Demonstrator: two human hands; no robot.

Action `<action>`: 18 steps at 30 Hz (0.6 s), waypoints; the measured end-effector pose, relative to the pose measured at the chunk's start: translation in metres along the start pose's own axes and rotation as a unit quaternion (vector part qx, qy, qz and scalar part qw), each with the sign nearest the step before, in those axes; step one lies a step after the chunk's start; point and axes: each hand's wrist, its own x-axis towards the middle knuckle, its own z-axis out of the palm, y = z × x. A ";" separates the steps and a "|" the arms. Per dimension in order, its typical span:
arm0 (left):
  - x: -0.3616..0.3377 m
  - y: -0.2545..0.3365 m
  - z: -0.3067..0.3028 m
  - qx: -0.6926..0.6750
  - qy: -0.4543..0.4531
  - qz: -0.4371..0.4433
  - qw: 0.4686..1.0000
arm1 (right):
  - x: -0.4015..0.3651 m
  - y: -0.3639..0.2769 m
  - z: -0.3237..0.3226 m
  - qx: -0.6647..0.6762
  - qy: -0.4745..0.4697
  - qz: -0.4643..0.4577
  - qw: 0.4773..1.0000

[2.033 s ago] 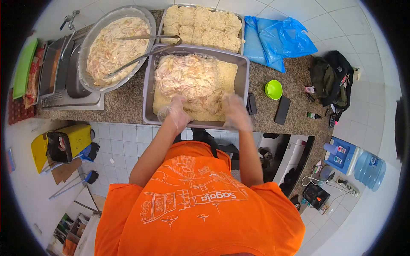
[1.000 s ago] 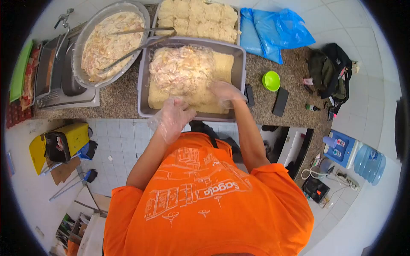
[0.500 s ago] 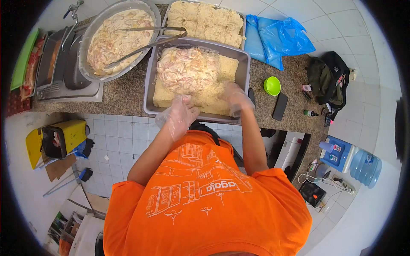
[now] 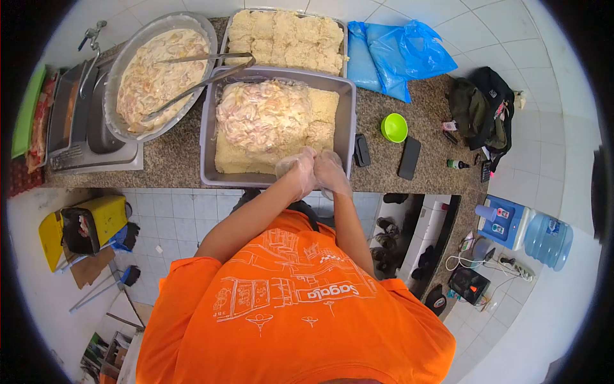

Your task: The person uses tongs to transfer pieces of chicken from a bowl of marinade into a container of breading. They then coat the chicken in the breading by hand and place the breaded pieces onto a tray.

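My left hand and my right hand, both in clear plastic gloves, meet side by side at the front right of a grey tub. Their fingers look curled in, and whatever lies between them is hidden. Pale crumbs cover the tub's floor. On them rests a big heap of battered raw meat strips, just beyond my hands.
A tray of breaded pieces stands behind the tub. To the left, tongs lie across a basin of battered meat. Rightward are blue bags, a green bowl, a phone and a backpack.
My hands have come together: the left moved right, the right moved left and down to the tub's front side. The view has shifted slightly. The meat heap stays put on the crumbs.
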 end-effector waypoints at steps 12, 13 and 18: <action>-0.082 0.054 0.025 -0.015 -0.020 0.131 0.991 | 0.041 0.033 -0.053 -0.042 0.197 -0.113 0.973; -0.084 0.053 0.008 -0.017 -0.073 0.126 0.989 | 0.063 0.047 -0.031 -0.062 0.064 -0.172 0.981; -0.101 0.052 -0.025 -0.017 -0.049 0.106 0.993 | 0.110 0.082 -0.002 0.148 0.074 -0.218 0.962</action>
